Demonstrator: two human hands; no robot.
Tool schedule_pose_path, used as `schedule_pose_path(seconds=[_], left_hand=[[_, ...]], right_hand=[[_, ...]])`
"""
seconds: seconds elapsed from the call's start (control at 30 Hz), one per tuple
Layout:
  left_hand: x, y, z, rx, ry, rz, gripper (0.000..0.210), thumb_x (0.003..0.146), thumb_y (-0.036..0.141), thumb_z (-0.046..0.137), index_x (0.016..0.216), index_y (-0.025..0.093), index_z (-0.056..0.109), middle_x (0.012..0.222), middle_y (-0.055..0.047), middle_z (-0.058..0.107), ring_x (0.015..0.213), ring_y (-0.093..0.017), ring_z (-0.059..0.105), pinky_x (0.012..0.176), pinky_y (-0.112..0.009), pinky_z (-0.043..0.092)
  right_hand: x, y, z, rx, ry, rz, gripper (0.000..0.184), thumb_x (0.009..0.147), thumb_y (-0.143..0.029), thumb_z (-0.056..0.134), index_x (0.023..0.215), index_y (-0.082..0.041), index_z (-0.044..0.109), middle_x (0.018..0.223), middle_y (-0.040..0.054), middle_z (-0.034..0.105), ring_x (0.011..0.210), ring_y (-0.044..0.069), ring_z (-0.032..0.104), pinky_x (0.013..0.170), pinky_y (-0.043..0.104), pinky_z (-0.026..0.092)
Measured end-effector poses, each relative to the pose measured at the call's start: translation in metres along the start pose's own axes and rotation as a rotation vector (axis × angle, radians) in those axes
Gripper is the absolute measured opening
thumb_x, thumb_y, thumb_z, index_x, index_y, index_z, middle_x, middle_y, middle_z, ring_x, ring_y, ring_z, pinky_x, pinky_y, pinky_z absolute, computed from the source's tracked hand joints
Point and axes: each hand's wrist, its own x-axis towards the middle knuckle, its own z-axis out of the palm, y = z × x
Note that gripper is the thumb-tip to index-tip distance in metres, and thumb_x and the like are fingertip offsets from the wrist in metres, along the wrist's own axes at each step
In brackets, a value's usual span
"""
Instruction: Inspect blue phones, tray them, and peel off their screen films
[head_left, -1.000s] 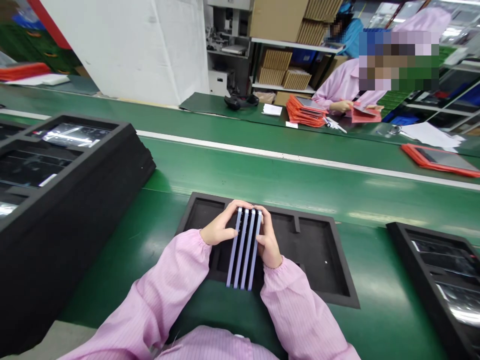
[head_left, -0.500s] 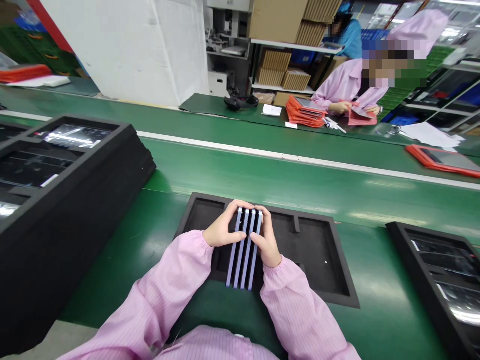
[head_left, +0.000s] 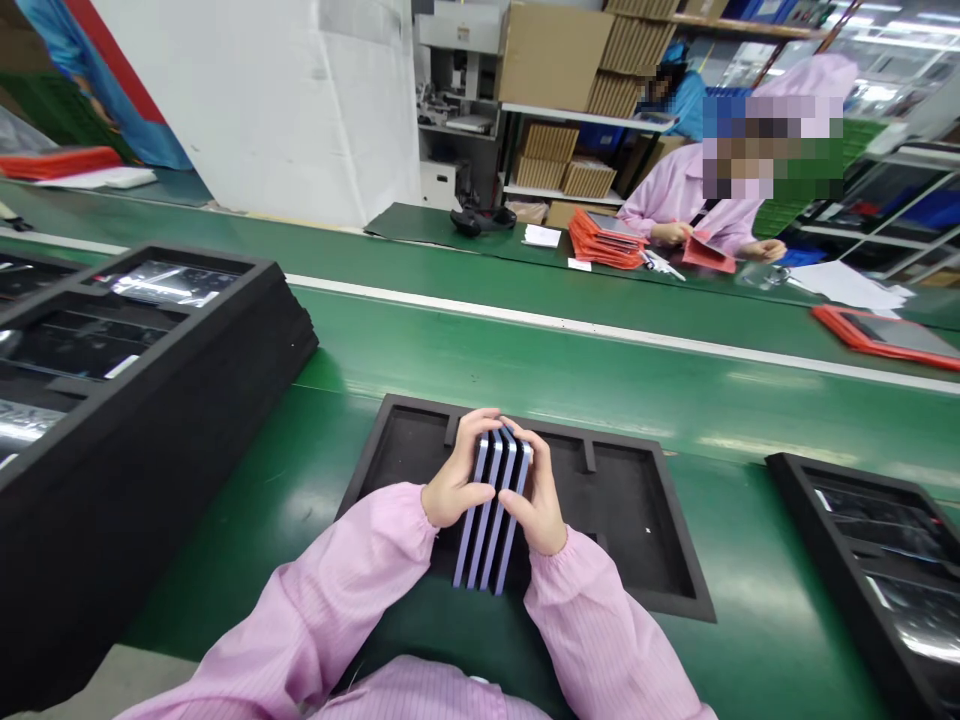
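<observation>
A stack of several thin lilac-edged tablets (head_left: 491,520) stands on edge between my two hands, over a black foam tray (head_left: 637,540) with empty recesses. My left hand (head_left: 459,485) presses the stack's left face, fingers curled over its far end. My right hand (head_left: 536,500) clamps the right face, thumb across the top edges. Both wear pink sleeves.
A tall stack of black foam trays (head_left: 150,380) with devices stands at the left. Another filled tray (head_left: 885,540) lies at the right. Beyond the green conveyor (head_left: 570,360), a person in pink (head_left: 682,190) handles red cases (head_left: 604,235). One red-cased tablet (head_left: 885,335) lies far right.
My hands have shifted slightly toward me along the stack and tightened on it; the far end of the stack has tipped up a little. The camera tilted slightly.
</observation>
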Motion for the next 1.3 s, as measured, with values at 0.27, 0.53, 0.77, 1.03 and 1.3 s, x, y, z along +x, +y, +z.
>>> schedule_pose_path(seconds=[0.27,0.53,0.77,1.03,1.3], left_hand=[[-0.017,0.026,0.009,-0.379,0.016,-0.479,0.129,0.065,0.060,0.080,0.150,0.024,-0.010,0.142,-0.019,0.037,0.134,-0.036,0.041,0.114,-0.054,0.028],[-0.018,0.030,0.005,-0.069,-0.058,0.259,0.127,0.057,0.065,0.083,0.151,0.041,-0.001,0.129,-0.010,0.047,0.133,-0.037,0.039,0.114,-0.062,0.024],[-0.025,0.017,0.008,-0.018,-0.012,0.497,0.145,0.042,0.073,0.084,0.154,0.026,0.005,0.122,-0.013,0.048,0.119,-0.035,0.049,0.109,-0.056,0.036],[-0.033,0.043,0.005,0.025,-0.075,0.139,0.108,0.054,0.072,0.080,0.139,0.022,0.036,0.116,-0.012,0.040,0.110,-0.031,0.046,0.098,-0.052,0.044],[-0.032,0.033,0.001,0.014,-0.060,0.193,0.108,0.050,0.070,0.083,0.135,0.025,0.033,0.117,-0.011,0.034,0.116,-0.032,0.041,0.102,-0.051,0.040]], right_hand=[[-0.038,-0.007,0.018,-0.045,-0.036,0.084,0.115,0.074,-0.056,0.079,0.154,-0.036,-0.002,0.159,0.0095,0.016,0.145,0.031,0.023,0.117,0.058,0.023],[-0.031,-0.022,0.018,-0.347,0.010,-0.218,0.108,0.071,-0.064,0.075,0.155,-0.028,0.018,0.136,0.0135,0.040,0.127,0.037,0.044,0.105,0.055,0.042],[-0.033,-0.002,0.013,-0.442,-0.064,-0.407,0.105,0.071,-0.067,0.073,0.152,-0.021,0.025,0.132,0.0161,0.041,0.120,0.036,0.048,0.099,0.052,0.047],[-0.029,-0.002,0.012,-0.172,-0.139,-0.274,0.096,0.071,-0.064,0.075,0.146,-0.028,0.026,0.130,0.0143,0.045,0.114,0.031,0.056,0.094,0.046,0.051],[-0.019,-0.006,0.011,-0.228,-0.155,-0.328,0.090,0.073,-0.058,0.076,0.145,-0.028,0.031,0.127,0.0119,0.046,0.120,0.031,0.051,0.102,0.048,0.046]])
